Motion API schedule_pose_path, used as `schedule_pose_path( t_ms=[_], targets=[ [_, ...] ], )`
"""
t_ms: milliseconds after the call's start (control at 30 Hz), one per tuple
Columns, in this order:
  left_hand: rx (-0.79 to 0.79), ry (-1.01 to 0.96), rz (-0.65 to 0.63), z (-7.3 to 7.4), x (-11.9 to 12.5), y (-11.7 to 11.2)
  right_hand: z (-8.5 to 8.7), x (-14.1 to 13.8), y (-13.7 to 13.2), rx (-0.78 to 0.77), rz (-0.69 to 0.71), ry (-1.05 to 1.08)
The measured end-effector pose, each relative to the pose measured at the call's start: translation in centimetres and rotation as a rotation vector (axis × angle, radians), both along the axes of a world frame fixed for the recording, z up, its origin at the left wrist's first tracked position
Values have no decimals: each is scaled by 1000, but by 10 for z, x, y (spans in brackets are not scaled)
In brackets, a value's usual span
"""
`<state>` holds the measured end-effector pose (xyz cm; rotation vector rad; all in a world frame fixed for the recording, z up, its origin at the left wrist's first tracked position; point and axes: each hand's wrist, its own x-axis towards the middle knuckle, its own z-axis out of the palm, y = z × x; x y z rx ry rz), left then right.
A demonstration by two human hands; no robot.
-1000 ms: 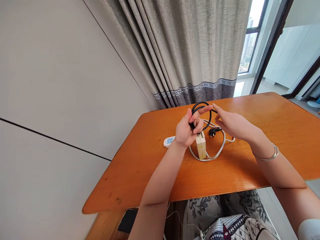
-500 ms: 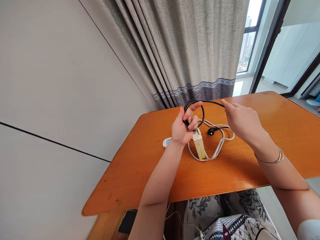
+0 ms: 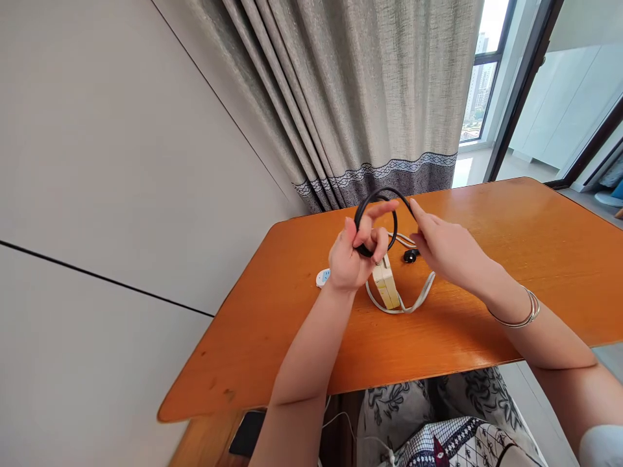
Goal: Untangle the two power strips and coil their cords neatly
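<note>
The winding looks partly done: the black cable (image 3: 359,214) hangs in loops from the left hand (image 3: 346,259), above the table (image 3: 272,324), while a stretch running to the right hand (image 3: 450,250) is not yet gathered. The left fingers curl loosely round the loops, index outstretched; the right fingers close on the cable. Counted: one plug (image 3: 410,257) (probably the cable's end), one cream box (image 3: 386,285), one white socket (image 3: 322,278); overlapping loops defy counting.
</note>
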<state>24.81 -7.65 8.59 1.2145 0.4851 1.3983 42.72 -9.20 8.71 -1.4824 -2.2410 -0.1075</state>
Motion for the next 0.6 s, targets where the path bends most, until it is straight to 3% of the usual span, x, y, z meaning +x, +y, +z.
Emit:
schedule_pose_path(
  t_ms=[167, 300, 367, 500, 600],
  targets=[
    [82, -42, 239, 19, -13, -8, -5, -9, -8, -165, 216, -10],
    [142, -98, 288, 24, -29, -4, -12, -8, -7, -121, 246, -146],
    [166, -124, 308, 24, -34, -2, -15, -7, -4, -3, 198, -130],
    [223, -207, 267, 22, -34, 1, -15, -7, -5, 391, 52, 111],
    [246, -238, 184, 19, -31, 3, -13, -8, -8, 648, 102, 153]
  ],
)
